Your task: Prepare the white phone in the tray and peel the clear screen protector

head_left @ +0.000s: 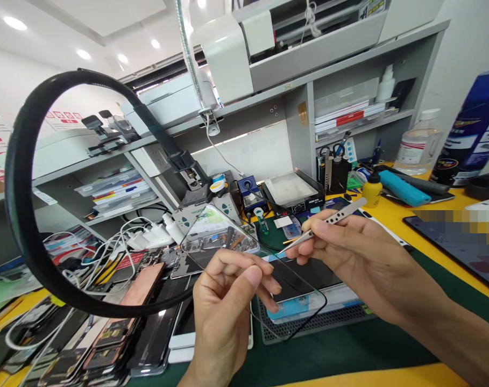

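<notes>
A thin, clear phone-sized glass panel (228, 228) with a dark edge hangs tilted above the bench. My left hand (232, 301) is closed on it, thumb and fingers curled near its middle; the exact grip is partly hidden. In my right hand (349, 242) is a pair of metal tweezers (336, 216) with holes along the arm, pinched between thumb and fingers. The tips point down-left and meet near the panel's upper right edge; whether they touch it, I cannot tell. Below the panel lies a dark-screened phone (304, 277) on a black mesh pad (333, 320).
Stacked phones and phone parts (119, 322) fill the left side. A thick black flexible arm (18, 177) loops over them. Behind stand a heating plate (292, 191), a blue device (249, 191) and a yellow bottle (371, 191). A large dark-screened device (449, 252) lies right on the yellow bench.
</notes>
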`<action>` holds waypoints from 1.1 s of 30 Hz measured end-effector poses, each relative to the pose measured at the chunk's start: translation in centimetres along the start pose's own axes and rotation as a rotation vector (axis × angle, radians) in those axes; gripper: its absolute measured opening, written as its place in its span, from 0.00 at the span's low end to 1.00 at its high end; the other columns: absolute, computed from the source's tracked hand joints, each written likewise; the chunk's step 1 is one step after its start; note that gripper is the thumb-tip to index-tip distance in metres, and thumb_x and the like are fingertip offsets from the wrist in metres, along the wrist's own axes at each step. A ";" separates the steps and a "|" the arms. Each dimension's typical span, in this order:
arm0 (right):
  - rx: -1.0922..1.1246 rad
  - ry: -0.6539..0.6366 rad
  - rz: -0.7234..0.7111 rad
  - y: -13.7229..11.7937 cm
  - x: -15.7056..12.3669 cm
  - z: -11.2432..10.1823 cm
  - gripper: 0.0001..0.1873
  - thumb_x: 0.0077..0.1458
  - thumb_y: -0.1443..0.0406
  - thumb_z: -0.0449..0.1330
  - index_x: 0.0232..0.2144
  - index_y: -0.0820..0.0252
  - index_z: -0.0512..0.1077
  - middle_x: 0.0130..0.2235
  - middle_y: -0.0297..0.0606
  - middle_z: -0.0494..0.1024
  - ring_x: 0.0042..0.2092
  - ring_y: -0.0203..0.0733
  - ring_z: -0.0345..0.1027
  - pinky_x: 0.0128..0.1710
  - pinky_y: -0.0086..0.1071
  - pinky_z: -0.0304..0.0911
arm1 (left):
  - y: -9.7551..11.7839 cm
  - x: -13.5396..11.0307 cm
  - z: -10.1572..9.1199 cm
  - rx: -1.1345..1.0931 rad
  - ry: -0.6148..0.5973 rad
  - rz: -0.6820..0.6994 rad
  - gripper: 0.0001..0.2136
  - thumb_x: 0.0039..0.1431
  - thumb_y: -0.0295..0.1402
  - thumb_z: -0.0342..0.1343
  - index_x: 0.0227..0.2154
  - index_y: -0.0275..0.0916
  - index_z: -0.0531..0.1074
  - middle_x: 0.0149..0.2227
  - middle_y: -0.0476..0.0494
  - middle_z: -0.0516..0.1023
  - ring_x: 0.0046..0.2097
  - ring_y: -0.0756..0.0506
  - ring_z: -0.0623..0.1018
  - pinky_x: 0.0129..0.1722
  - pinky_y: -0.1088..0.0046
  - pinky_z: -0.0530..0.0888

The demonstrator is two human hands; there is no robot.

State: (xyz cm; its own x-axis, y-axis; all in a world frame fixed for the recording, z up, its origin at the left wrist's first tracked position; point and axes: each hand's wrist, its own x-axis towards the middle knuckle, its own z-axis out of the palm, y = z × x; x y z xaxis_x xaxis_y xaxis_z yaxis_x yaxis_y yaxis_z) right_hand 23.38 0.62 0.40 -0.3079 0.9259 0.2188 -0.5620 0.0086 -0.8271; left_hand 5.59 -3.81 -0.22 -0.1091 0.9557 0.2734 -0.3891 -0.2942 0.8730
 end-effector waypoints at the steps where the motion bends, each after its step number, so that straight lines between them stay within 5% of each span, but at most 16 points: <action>1: 0.002 0.000 0.002 0.0 0.0 0.0 0.09 0.58 0.60 0.66 0.30 0.59 0.80 0.32 0.40 0.83 0.38 0.43 0.77 0.41 0.33 0.71 | 0.0 0.0 0.0 0.000 0.001 -0.002 0.03 0.55 0.27 0.63 0.28 0.37 0.75 0.29 0.47 0.79 0.25 0.50 0.77 0.21 0.78 0.75; 33: -0.016 0.004 -0.001 0.2 0.0 0.0 0.09 0.58 0.59 0.66 0.31 0.59 0.80 0.32 0.40 0.83 0.38 0.44 0.77 0.42 0.35 0.71 | 0.0 -0.1 0.0 0.031 -0.012 -0.020 0.05 0.55 0.30 0.64 0.28 0.37 0.74 0.29 0.47 0.79 0.25 0.51 0.76 0.22 0.79 0.74</action>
State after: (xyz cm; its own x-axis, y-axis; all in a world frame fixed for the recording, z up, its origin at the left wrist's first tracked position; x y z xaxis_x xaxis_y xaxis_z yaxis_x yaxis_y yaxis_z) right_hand 23.27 0.66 0.27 -0.3041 0.9276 0.2171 -0.5495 0.0153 -0.8354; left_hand 5.57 -3.86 -0.21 -0.0902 0.9612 0.2606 -0.3624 -0.2754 0.8904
